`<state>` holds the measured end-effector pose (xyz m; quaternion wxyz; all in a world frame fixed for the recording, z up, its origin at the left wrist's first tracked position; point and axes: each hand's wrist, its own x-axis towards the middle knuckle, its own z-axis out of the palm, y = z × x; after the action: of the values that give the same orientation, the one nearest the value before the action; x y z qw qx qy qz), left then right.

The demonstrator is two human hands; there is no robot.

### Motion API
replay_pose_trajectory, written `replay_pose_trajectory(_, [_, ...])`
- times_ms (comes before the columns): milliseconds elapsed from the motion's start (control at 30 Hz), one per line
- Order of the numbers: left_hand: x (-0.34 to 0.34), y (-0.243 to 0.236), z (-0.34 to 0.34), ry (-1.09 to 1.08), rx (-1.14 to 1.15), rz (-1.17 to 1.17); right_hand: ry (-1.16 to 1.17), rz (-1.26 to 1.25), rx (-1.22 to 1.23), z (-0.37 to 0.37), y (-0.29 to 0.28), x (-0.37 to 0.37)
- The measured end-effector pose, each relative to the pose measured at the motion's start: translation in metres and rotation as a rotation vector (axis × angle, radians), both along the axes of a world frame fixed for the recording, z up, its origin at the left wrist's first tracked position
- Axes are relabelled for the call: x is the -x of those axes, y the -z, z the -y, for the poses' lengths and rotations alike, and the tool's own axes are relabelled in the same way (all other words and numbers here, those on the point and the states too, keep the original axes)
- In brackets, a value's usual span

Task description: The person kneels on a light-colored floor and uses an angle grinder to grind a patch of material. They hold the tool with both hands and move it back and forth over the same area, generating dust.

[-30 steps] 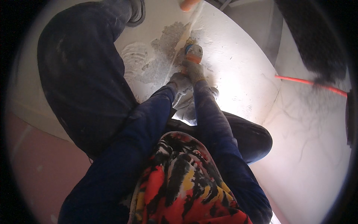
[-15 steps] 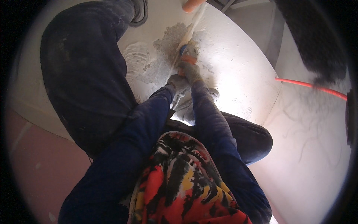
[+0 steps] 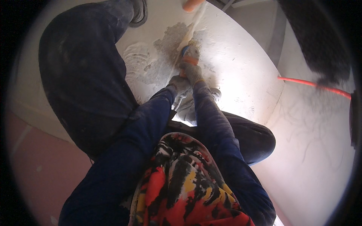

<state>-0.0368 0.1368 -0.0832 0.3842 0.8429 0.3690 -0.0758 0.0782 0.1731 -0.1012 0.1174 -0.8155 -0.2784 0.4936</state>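
An orange hand-held angle grinder (image 3: 191,56) with a grey head and a blue edge rests against a pale curved surface (image 3: 233,71). Its head lies along a raised seam (image 3: 186,39), beside a rough grey patch (image 3: 167,43). My right hand (image 3: 193,72), in a dusty knitted glove, is closed round the grinder's orange body. Just behind and to the left, my gloved left hand (image 3: 181,83) is closed round the tool's rear end. The gloves hide most of the handle. Whether the disc spins, I cannot tell.
My bent legs (image 3: 83,71) flank the work. An orange cylindrical thing (image 3: 193,4) lies at the top. On the right, an orange hose (image 3: 315,84) runs below a dark bristly shape (image 3: 316,41). Pinkish surface (image 3: 37,162) shows at lower left; bright light falls right of my hands.
Almost nothing differs. The whole view has shifted very slightly, while both hands keep the same hold on the grinder at the seam.
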Motion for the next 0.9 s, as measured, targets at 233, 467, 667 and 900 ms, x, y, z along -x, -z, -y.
replay_pose_trajectory(233, [-0.008, 0.008, -0.003, -0.319, 0.451, -0.078, 0.023, -0.039, 0.014, -0.007, -0.004, 0.005])
replay_pose_trajectory(467, [0.007, 0.013, 0.005, -0.096, -0.014, 0.012, -0.027, 0.03, -0.033, -0.011, 0.0, 0.015])
replay_pose_trajectory(667, [0.003, 0.01, 0.014, -0.111, 0.014, -0.002, -0.013, -0.038, 0.034, -0.001, -0.016, 0.012])
replay_pose_trajectory(900, [0.003, 0.003, 0.02, -0.065, 0.011, -0.013, -0.077, 0.033, 0.065, 0.002, -0.005, 0.013])
